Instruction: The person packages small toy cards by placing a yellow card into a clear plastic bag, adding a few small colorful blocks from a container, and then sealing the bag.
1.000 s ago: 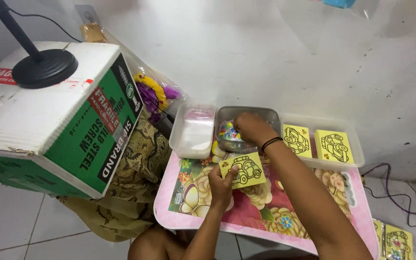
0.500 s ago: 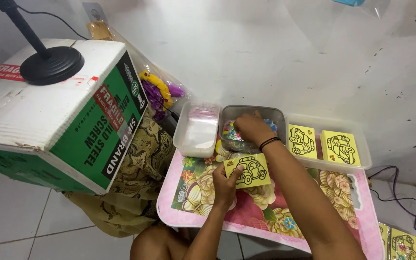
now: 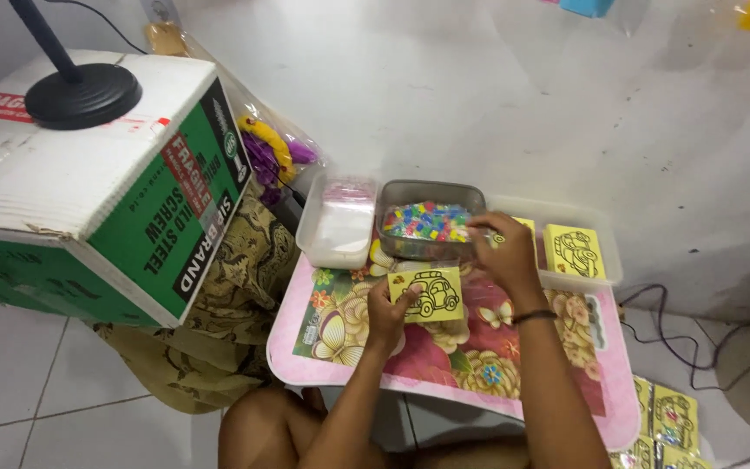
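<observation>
The yellow card with a car outline sits over the flowered pink tray table, pinched at its left edge by the left hand, fingers closed on it and the forearm rising from below. Just beyond it, the right hand hovers at the near rim of the grey tub of coloured pieces, fingertips drawn together on something small, though it is too tiny to say what. My read: a piece is being picked for the card, so bringing it over calls for a steady card and a fine pinch. A clear tub lies left, more yellow cards right.
</observation>
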